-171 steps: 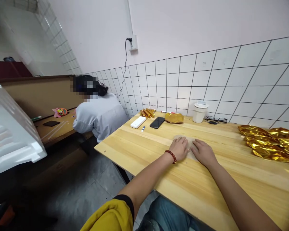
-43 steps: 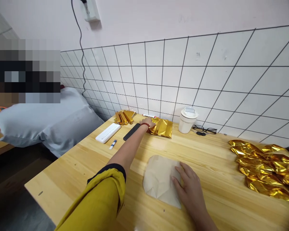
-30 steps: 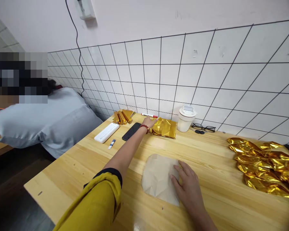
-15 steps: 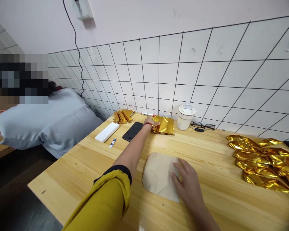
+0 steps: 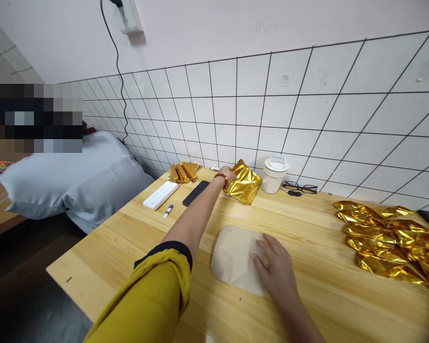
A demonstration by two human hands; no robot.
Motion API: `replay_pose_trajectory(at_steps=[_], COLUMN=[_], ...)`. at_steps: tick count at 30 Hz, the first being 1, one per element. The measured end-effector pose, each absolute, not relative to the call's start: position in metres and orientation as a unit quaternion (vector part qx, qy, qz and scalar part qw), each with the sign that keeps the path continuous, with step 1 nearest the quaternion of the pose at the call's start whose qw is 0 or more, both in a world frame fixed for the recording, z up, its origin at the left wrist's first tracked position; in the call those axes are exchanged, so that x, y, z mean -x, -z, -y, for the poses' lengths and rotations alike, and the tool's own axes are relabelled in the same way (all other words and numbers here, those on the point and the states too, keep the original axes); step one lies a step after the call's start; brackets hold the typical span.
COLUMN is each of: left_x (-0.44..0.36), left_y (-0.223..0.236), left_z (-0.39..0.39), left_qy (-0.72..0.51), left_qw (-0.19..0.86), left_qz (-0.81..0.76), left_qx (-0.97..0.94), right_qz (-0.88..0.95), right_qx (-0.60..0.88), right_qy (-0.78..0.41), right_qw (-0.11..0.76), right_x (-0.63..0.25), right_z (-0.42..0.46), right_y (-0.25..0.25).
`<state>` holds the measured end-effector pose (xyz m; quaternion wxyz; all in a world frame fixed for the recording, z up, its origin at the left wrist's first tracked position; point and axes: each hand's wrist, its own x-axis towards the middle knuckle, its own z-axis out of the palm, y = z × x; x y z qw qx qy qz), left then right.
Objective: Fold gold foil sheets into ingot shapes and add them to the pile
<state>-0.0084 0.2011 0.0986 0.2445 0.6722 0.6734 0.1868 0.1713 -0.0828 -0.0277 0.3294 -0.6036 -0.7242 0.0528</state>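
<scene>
My left hand (image 5: 229,174) reaches far across the wooden table (image 5: 128,257) and is closed on the edge of a gold foil sheet (image 5: 245,185), which tilts up off the table near the wall. My right hand (image 5: 275,269) lies flat, fingers spread, on the right part of a folded beige paper piece (image 5: 232,255) in front of me.
A white cup (image 5: 273,174) and glasses (image 5: 302,187) stand by the tiled wall. A black phone (image 5: 196,192), white power bank (image 5: 160,195), small tube (image 5: 168,211) and folded gold pieces (image 5: 184,172) lie at left. Crumpled gold foil (image 5: 386,238) is piled at right. A person in a light shirt (image 5: 75,176) leans at the neighbouring desk.
My left hand left the beige paper, stretched to the far gold foil sheet, gripped it and has now lifted its edge up. My right hand stays flat on the paper.
</scene>
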Motion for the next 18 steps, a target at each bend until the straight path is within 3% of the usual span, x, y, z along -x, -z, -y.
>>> replay_pose_trajectory(at_steps=[4, 7, 12, 18], left_x=[0.012, 0.006, 0.005, 0.036], left_y=[-0.142, -0.151, -0.133, -0.133], left_z=[-0.206, -0.198, -0.186, -0.207], left_qy=[-0.163, -0.128, -0.112, -0.197], left_qw=[0.147, 0.078, 0.117, 0.2], left_qz=[-0.642, -0.61, -0.622, -0.668], left_qx=[-0.735, -0.778, -0.766, -0.689], right_qz=[0.722, 0.723, 0.719, 0.718], right_qx=[0.607, 0.607, 0.606, 0.608], right_qy=[-0.052, -0.057, -0.056, -0.06], right_qw=[0.328, 0.327, 0.336, 0.333], right_x=[-0.171, -0.171, -0.171, -0.17], right_z=[0.083, 0.083, 0.083, 0.084], right_y=[0.026, 0.027, 0.029, 0.028])
